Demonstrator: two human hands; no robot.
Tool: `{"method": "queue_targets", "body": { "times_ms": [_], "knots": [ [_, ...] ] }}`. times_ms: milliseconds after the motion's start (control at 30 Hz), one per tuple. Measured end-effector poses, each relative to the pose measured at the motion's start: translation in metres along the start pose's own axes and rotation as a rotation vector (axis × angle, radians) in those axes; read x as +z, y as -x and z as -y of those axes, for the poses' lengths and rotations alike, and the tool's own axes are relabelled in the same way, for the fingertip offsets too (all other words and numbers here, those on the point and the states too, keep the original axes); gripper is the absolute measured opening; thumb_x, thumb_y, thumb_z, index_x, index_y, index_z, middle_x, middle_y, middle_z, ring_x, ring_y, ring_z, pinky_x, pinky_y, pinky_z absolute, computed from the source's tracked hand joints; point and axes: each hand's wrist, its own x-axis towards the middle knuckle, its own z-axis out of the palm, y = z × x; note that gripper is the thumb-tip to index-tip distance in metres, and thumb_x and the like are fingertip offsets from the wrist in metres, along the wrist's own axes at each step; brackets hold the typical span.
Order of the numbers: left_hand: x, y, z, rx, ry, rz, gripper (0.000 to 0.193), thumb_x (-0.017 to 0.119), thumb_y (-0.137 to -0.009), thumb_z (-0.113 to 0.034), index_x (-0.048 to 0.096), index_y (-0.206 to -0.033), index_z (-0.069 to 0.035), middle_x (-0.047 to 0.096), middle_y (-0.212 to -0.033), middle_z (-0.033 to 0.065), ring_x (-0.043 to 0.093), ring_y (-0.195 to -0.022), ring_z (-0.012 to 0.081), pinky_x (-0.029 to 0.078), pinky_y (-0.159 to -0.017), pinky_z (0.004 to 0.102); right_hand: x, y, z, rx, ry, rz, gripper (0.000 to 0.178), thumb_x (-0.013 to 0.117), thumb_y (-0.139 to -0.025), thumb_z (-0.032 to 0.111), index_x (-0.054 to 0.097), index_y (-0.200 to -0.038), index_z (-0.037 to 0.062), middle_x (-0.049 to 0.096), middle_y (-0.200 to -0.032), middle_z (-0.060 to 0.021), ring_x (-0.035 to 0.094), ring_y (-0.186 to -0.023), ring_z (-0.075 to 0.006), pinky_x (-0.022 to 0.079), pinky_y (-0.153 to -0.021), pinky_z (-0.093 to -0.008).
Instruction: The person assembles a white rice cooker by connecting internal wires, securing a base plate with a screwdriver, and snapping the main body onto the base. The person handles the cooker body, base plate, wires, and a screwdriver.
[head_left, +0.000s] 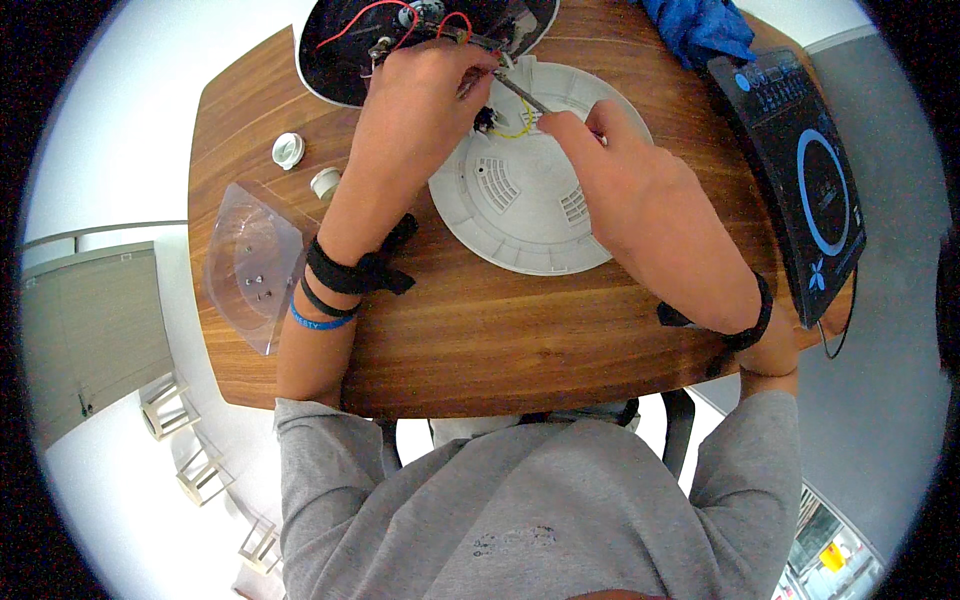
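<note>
A black bowl-shaped appliance shell [335,75] lies with its inside showing at the far edge of the view, red wires [375,8] and metal parts in it. Against it rests a round white vented base cover [520,215], with a yellow wire [527,125] and a dark connector [485,121] over it. My left hand [425,95] is closed at the shell's near rim, fingers pinched by the wiring; what they grip is hidden. My right hand [615,165], above the cover, is closed on a slim metal tool [522,93] whose tip points toward my left fingers.
On the left lie a clear plastic tray [235,230] with several small screws [258,281], a round white cap [288,150] and a small white cylindrical piece [325,183]. A black induction cooktop [785,150] stands along the right edge, below a blue cloth-like bundle [700,30].
</note>
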Motion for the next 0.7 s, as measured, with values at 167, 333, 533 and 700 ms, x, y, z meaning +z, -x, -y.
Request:
{"method": "queue_targets", "body": {
  "times_ms": [167,333,533,700],
  "knots": [
    [0.001,-0.002,0.004,-0.026,-0.014,0.048,0.023,0.081,-0.094,-0.015,0.083,-0.116,-0.006,0.082,-0.104,0.016,0.081,-0.091,0.0334,0.064,-0.083,0.0413,0.005,0.001,-0.005,-0.06,-0.173,-0.059,0.037,0.062,-0.1,0.001,0.059,-0.135,0.0137,0.061,-0.12,-0.0212,0.072,-0.085,-0.0459,0.063,-0.076,-0.0557],
    [0.0,-0.001,0.005,-0.006,-0.043,0.05,0.023,0.081,-0.094,-0.016,0.083,-0.116,-0.007,0.082,-0.105,0.0151,0.081,-0.089,0.0324,0.064,-0.083,0.0418,0.002,-0.001,-0.008,-0.132,-0.041,-0.147,0.025,0.063,-0.098,0.005,0.058,-0.122,0.0056,0.061,-0.109,-0.0255,0.073,-0.079,-0.0461,0.063,-0.065,-0.0525],
    [0.002,-0.001,0.005,-0.004,-0.031,0.034,0.023,0.081,-0.094,-0.016,0.083,-0.115,-0.007,0.082,-0.104,0.015,0.081,-0.087,0.0321,0.064,-0.082,0.0411,0.003,0.001,-0.007,-0.12,0.094,-0.138,0.025,0.064,-0.098,0.009,0.061,-0.122,0.0081,0.064,-0.108,-0.0228,0.075,-0.077,-0.0414,0.063,-0.061,-0.048],
    [0.001,0.001,0.006,0.014,-0.038,0.018,0.023,0.081,-0.094,-0.016,0.083,-0.115,-0.007,0.082,-0.103,0.0151,0.081,-0.087,0.0317,0.064,-0.082,0.0408,0.006,0.001,-0.009,-0.194,-0.09,-0.186,0.03,0.065,-0.097,0.007,0.061,-0.127,0.0076,0.063,-0.114,-0.0246,0.075,-0.077,-0.0423,0.064,-0.063,-0.049]
  ]
}}
